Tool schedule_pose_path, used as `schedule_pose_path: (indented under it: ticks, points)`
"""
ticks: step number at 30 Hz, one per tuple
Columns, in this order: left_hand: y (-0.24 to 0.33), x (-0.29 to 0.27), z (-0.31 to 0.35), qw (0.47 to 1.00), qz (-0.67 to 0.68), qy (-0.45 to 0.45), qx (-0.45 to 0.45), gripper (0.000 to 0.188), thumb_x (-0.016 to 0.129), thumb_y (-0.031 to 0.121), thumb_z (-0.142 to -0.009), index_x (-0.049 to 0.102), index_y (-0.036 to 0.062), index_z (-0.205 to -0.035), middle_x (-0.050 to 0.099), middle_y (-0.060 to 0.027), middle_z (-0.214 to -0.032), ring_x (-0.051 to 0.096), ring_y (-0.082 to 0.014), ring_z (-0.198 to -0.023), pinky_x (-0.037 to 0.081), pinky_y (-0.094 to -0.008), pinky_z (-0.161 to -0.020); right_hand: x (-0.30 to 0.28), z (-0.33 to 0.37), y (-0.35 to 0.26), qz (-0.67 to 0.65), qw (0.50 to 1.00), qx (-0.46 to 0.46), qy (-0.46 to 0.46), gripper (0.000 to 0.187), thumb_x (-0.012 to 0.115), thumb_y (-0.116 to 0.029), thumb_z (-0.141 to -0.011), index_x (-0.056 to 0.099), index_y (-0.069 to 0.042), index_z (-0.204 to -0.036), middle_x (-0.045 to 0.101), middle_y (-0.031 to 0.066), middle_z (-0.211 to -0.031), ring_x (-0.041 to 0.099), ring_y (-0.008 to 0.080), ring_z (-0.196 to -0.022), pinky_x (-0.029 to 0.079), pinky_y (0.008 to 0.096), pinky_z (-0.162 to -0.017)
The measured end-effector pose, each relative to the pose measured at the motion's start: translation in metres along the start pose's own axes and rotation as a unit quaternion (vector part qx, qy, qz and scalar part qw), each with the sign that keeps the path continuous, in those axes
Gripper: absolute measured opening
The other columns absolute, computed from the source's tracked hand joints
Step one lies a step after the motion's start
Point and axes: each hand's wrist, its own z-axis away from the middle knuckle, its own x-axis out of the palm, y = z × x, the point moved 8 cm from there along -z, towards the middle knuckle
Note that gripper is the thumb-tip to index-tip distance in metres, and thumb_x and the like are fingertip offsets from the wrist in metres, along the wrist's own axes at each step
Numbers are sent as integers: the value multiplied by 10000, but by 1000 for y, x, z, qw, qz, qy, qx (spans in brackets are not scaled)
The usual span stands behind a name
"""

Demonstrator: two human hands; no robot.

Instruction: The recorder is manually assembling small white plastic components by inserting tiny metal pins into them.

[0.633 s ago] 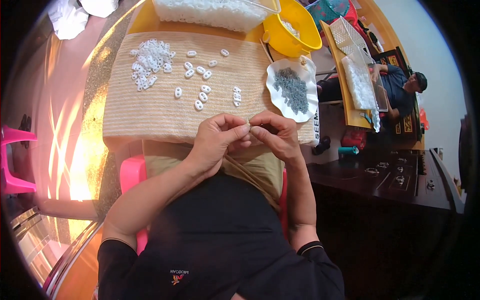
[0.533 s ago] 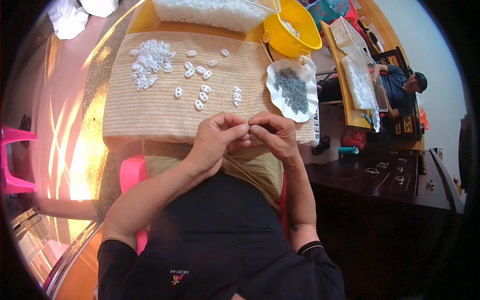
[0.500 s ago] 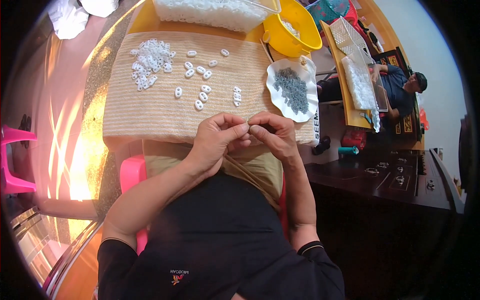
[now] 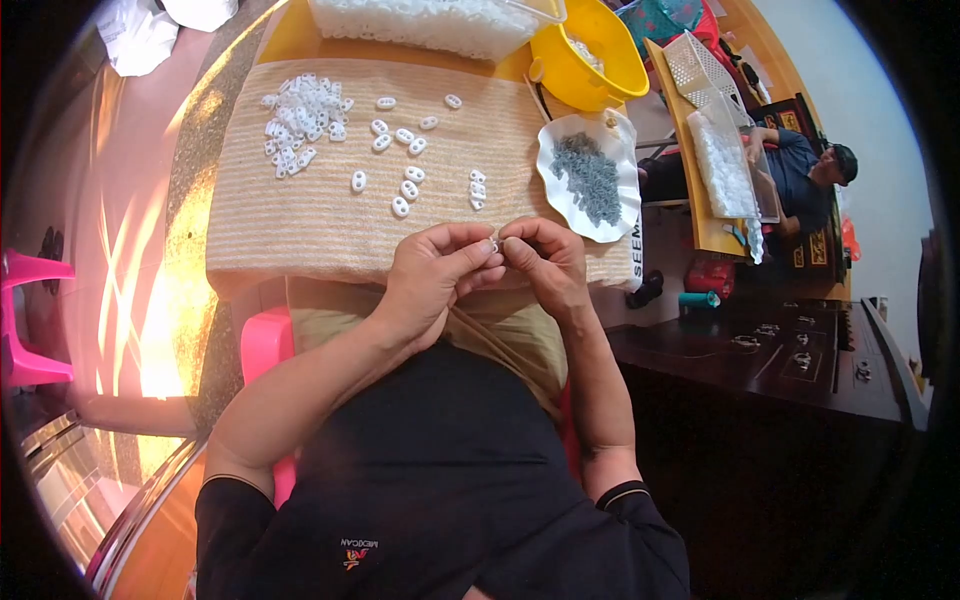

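Over the near edge of the towel my left hand pinches a small white plastic piece between thumb and forefinger. Fingertips of my right hand are pressed together against the same spot; whatever they grip is mostly hidden. Just beyond my hands lie several white two-holed oval pieces and a short row of similar white pieces. A heap of small white pieces is at the left. To the right, a wavy-rimmed white dish holds many tiny grey parts.
The striped towel covers the table. Beyond it stand a clear bin of white pieces and a yellow tub. At the far right a person sits by another table with a bin. A pink stool stands left.
My fingertips have parted slightly, so the small white piece between them now shows. My right hand has shifted slightly. The loose pieces keep their arrangement on the towel.
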Motion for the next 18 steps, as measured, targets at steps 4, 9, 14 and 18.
schedule_pose_path:
  ticks: [4,9,14,18]
  points:
    - [-1,-1,-1,1000,-8,-1,0,164,596,21,-888,592,-21,-1047,654,-93,-909,661,-142,-785,565,-232,-718,-1,0,0,18,1000,-11,-1,114,620,-71,-898,619,12,-976,641,28,-917,583,73,-827,478,201,-749]
    - [0,-1,0,1000,-21,0,8,160,599,23,-887,588,-20,-1040,654,-95,-917,661,-140,-791,565,-234,-724,0,0,1,4,1000,-7,-2,105,622,-71,-897,620,9,-966,638,20,-905,575,65,-820,469,197,-743]
    - [-1,-2,-1,1000,-21,0,6,165,605,23,-883,584,-19,-1041,653,-93,-909,661,-140,-787,567,-237,-720,-1,-1,2,14,1000,-10,-8,99,621,-74,-899,621,7,-956,635,14,-896,570,60,-814,469,195,-737]
    - [-1,-3,-1,1000,-26,9,0,165,610,23,-879,585,-21,-1036,653,-96,-906,661,-141,-785,568,-238,-721,-1,-1,1,37,999,-5,-9,95,617,-74,-901,623,7,-952,634,12,-886,569,58,-805,469,192,-729]
